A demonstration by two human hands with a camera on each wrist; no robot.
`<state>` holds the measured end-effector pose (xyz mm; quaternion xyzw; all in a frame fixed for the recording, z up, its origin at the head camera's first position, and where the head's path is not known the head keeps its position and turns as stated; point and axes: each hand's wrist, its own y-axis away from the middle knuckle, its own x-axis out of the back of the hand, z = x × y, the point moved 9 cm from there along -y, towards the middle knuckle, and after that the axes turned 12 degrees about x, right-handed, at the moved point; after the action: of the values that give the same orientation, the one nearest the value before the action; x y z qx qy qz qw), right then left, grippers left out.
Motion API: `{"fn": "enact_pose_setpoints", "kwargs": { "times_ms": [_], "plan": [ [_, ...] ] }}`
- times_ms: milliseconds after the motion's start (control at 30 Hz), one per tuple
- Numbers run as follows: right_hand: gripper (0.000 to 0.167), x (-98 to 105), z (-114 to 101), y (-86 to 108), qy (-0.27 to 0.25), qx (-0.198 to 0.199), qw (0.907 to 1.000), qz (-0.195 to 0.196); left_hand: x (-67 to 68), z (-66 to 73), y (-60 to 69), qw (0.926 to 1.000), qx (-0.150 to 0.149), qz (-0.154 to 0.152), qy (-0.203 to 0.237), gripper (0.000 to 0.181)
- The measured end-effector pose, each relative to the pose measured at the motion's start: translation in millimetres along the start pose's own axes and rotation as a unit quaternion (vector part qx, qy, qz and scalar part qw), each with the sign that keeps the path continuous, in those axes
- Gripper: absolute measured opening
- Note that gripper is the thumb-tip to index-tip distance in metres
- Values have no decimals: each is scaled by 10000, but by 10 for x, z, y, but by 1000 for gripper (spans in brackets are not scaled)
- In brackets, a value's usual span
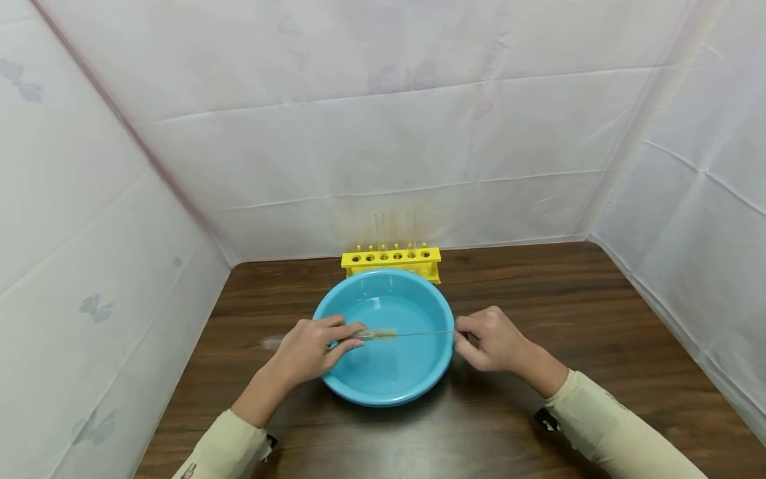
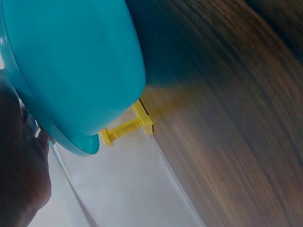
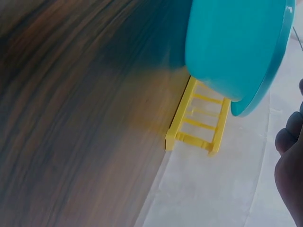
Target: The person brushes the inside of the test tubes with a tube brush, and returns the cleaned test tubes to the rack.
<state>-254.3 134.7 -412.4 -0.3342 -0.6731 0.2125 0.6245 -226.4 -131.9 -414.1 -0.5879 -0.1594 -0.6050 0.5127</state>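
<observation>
Over the blue basin (image 1: 389, 394), my left hand (image 1: 314, 346) holds a clear test tube (image 1: 272, 342), whose rounded end pokes out to the left; the hand hides its middle. Pale bristles of a test tube brush (image 1: 380, 334) show just right of the left fingertips, and its thin wire runs across the basin to the right. At the basin's right rim, my right hand (image 1: 491, 339) pinches the wire's end between thumb and curled fingers. Only part of the left hand (image 2: 23, 161) appears in the left wrist view. How deep the bristles sit in the tube is unclear.
Behind the basin stands a yellow test tube rack (image 1: 391, 258) with two clear tubes upright in it. All of this is on a dark wooden table (image 1: 538, 286). White sheeting (image 1: 371, 146) hangs at the back and both sides.
</observation>
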Motion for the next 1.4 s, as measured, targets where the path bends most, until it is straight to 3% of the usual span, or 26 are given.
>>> {"fn": "enact_pose_setpoints", "kwargs": {
  "times_ms": [333,600,800,1000,1200,1400],
  "plan": [
    [30,-37,-25,-104,-475,-119,9984,281,14,19,2,9997,47,176,141,25],
    [27,-360,-197,-324,-317,287,9989,-179,-137,354,-136,9987,-483,-162,21,28],
    [26,-413,-172,-405,-399,38,9991,-131,-145,362,-188,9993,-347,-60,-125,28],
    [25,-541,-221,-526,-514,5,9982,-315,-177,400,-224,9997,-100,-127,169,30],
    [25,-569,-244,-618,-397,142,9988,-238,-168,410,-257,9992,110,-122,375,28],
    [26,-607,-241,-597,-394,95,9982,-451,-199,403,-230,9996,23,-152,241,29]
  ]
}}
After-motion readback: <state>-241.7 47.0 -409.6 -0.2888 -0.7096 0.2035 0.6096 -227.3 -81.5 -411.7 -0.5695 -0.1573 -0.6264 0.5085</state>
